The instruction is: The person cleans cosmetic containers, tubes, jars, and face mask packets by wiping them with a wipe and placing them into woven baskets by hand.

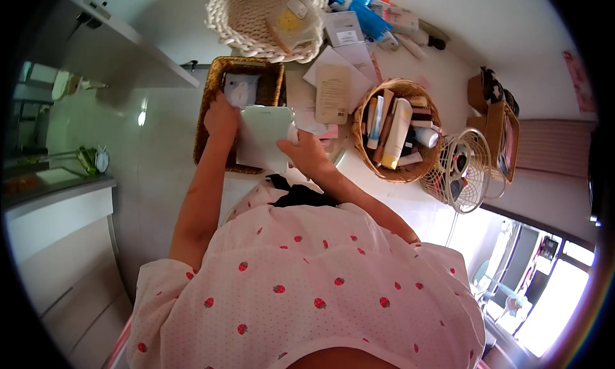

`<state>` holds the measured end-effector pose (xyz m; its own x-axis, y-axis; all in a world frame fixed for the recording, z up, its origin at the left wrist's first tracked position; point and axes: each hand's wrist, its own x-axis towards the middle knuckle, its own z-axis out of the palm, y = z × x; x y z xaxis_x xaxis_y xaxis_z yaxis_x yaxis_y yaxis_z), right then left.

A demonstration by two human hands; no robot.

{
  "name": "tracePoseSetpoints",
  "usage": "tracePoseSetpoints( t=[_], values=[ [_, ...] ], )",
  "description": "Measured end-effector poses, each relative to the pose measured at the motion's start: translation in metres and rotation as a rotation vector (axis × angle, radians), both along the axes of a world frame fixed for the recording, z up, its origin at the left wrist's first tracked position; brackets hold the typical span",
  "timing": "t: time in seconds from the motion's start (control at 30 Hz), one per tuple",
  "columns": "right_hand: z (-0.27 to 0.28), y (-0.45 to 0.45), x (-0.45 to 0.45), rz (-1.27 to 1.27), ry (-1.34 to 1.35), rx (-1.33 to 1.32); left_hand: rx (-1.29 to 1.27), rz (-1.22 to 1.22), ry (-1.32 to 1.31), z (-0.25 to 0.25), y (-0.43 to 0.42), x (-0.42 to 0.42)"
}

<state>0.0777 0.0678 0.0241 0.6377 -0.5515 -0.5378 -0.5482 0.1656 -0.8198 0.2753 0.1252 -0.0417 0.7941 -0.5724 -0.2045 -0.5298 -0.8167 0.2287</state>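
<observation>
My right hand [306, 154] grips the right edge of a pale green flat box [264, 135], its thumb lying on the front face. The box is held over a rectangular wicker basket [278, 81] and hides its lower right part. My left hand [221, 119] reaches over the left side of that basket, fingers curled beside the box's left edge. What these fingers hold, if anything, is hidden. A whitish packet [241, 90] lies in the basket, just past my left fingertips.
A round wicker basket [356, 129] full of cosmetic tubes stands to the right, with a wire basket [477, 205] beyond it. At the back are a woven rope basket [221, 20], flat boxes, a beige card [333, 93] and blue packages [368, 20]. A shelf edge [173, 65] juts in at left.
</observation>
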Motion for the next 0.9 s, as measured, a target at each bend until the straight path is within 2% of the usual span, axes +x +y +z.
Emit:
tracePoseSetpoints(
  t=[0.1, 0.23, 0.33, 0.47, 0.57, 0.67, 0.77, 0.87, 0.9],
  values=[
    [0.003, 0.000, -0.008, -0.040, -0.023, -0.004, -0.122, -0.111, -0.172, -0.032, 0.002, 0.012],
    [-0.020, 0.004, -0.010, -0.056, -0.066, -0.103, -0.043, -0.254, -0.212, -0.031, -0.003, 0.018],
    [-0.017, 0.005, -0.013, -0.049, -0.086, -0.143, -0.147, -0.054, -0.069, -0.029, -0.006, 0.012],
    [-0.004, 0.005, -0.015, -0.011, -0.078, -0.135, 0.067, -0.071, 0.117, -0.034, -0.014, 0.029],
    [-0.006, 0.006, -0.017, -0.003, -0.107, -0.150, -0.068, -0.133, 0.111, -0.033, -0.013, 0.026],
    [-0.005, 0.007, -0.020, -0.021, -0.129, -0.176, -0.188, -0.069, 0.107, -0.052, -0.010, 0.023],
    [-0.008, 0.009, -0.023, -0.044, -0.149, -0.197, -0.521, 0.214, 0.614, -0.124, -0.003, 0.057],
    [-0.016, 0.008, -0.025, 0.005, -0.094, -0.200, -0.538, 0.330, 0.698, -0.087, -0.007, 0.043],
    [-0.017, 0.006, -0.027, 0.032, -0.061, -0.199, -0.574, 0.288, 0.686, -0.069, -0.006, 0.038]
  ],
)
